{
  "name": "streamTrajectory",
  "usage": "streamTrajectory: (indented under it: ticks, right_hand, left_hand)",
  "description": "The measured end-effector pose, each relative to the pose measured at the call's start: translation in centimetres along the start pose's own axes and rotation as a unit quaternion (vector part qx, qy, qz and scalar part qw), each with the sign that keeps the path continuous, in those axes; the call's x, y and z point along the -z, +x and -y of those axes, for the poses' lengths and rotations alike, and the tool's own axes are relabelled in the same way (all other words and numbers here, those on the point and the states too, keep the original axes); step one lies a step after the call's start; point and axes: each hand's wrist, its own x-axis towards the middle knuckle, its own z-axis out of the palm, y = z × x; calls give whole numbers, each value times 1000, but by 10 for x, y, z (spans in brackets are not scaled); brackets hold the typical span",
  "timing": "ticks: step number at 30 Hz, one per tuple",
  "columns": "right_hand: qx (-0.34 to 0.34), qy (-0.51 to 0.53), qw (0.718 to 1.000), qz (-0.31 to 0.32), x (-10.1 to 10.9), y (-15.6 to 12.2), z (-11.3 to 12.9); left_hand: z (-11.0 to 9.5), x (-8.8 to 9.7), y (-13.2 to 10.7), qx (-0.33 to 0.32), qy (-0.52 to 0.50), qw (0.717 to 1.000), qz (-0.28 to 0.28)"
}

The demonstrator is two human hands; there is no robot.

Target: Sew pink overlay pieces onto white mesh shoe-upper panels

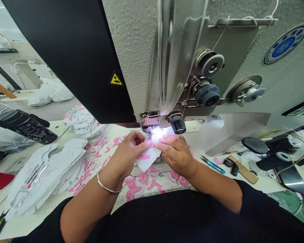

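Observation:
A white mesh fabric piece (pixel 147 158) with a pink strip on it lies under the lit needle area (pixel 155 131) of a grey sewing machine (pixel 182 57). My left hand (pixel 130 148) pinches the piece from the left, fingers closed on its edge. My right hand (pixel 174 152) presses and grips the same piece from the right, fingertips meeting the left ones by the presser foot. A silver bangle (pixel 107 187) circles my left wrist.
Stacks of white cut pieces (pixel 40 172) and another pile (pixel 82 121) sit to the left, with several loose pink cut-outs (pixel 98 152) scattered on the table. Blue-handled snips (pixel 214 165) and a black tool (pixel 233 167) lie to the right. Another person's dark sleeve (pixel 27 126) shows far left.

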Motion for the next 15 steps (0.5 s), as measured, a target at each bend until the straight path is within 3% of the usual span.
streamTrajectory:
  ticks: [5,15]
  right_hand:
    - [-5,-11,1000,10,2,0,0]
    - [-5,-12,1000,9,5,1,-2]
  left_hand:
    - [-2,-5,0,42,-64,997,22]
    - [-3,-15,-1,49,-11,999,18]
